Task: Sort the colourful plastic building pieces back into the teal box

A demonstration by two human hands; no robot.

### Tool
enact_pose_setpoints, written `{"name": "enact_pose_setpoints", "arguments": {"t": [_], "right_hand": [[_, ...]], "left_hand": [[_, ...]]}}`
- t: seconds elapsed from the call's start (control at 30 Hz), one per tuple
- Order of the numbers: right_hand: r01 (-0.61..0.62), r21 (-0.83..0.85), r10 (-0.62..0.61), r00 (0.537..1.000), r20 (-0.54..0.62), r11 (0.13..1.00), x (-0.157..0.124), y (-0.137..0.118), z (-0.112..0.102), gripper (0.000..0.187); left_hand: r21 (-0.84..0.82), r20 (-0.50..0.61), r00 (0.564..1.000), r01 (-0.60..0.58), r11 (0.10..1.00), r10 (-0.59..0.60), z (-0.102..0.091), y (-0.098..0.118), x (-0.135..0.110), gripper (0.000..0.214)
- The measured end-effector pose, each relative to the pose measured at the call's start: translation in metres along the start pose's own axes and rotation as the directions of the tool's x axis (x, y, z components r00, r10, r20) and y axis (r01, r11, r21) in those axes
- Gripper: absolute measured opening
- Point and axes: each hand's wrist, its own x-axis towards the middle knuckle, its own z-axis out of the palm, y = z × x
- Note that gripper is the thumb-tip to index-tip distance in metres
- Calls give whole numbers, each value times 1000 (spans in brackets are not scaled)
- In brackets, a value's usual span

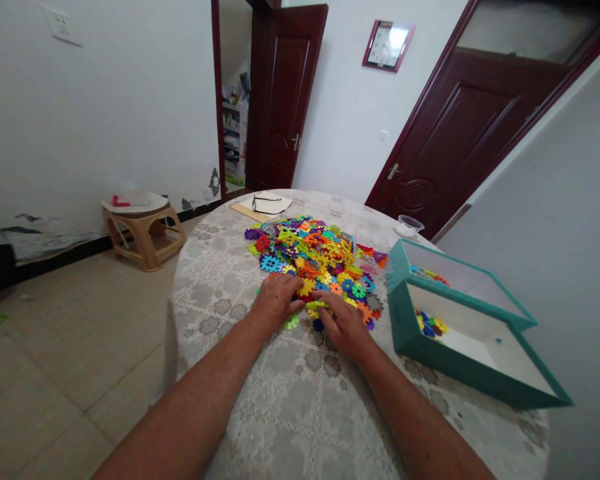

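A heap of colourful plastic snowflake pieces [313, 257] lies in the middle of a round table covered by a lace cloth [290, 393]. My left hand [276, 299] rests palm down at the near edge of the heap, fingers curled over a few pieces. My right hand [344, 323] lies beside it, fingers pressed down on yellow and green pieces at the heap's near edge. What sits under either hand's fingers is hidden.
A teal open box [405, 320] with two white compartments holding a few pieces stands at the right. A small clear bowl [409, 227] and a card with glasses [269, 203] sit at the far side. A low stool [143, 230] stands left on the floor.
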Motion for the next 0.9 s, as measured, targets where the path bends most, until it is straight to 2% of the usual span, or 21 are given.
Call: {"name": "enact_pose_setpoints", "arguments": {"t": [0.2, 0.33, 0.47, 0.6, 0.7, 0.77, 0.9], "right_hand": [[-118, 238, 128, 992, -25, 964, -3, -3, -8, 30], [-198, 403, 235, 971, -45, 893, -2, -5, -12, 30], [-208, 564, 287, 956, -54, 799, -1, -5, -12, 34], [-238, 637, 356, 933, -61, 733, 0, 1, -8, 38], [-278, 599, 406, 910, -87, 751, -1, 7, -8, 38], [-299, 550, 418, 903, -102, 780, -2, 10, -9, 37], [-315, 505, 415, 905, -95, 804, -4, 8, -4, 36]], "left_hand": [[-57, -28, 999, -26, 998, 24, -3, 4, -2, 29], [-100, -111, 993, -40, 994, 29, -8, 13, -3, 30], [-138, -161, 985, -76, 987, 54, -13, 19, -2, 17], [-204, -167, 983, 48, 978, -83, -17, 20, 1, 18], [-318, -179, 952, 184, 930, -250, -23, 19, 2, 22], [-411, -148, 934, 241, 879, -325, -27, 20, 2, 25], [-539, -56, 939, 258, 802, -340, -29, 23, 3, 24]]}}
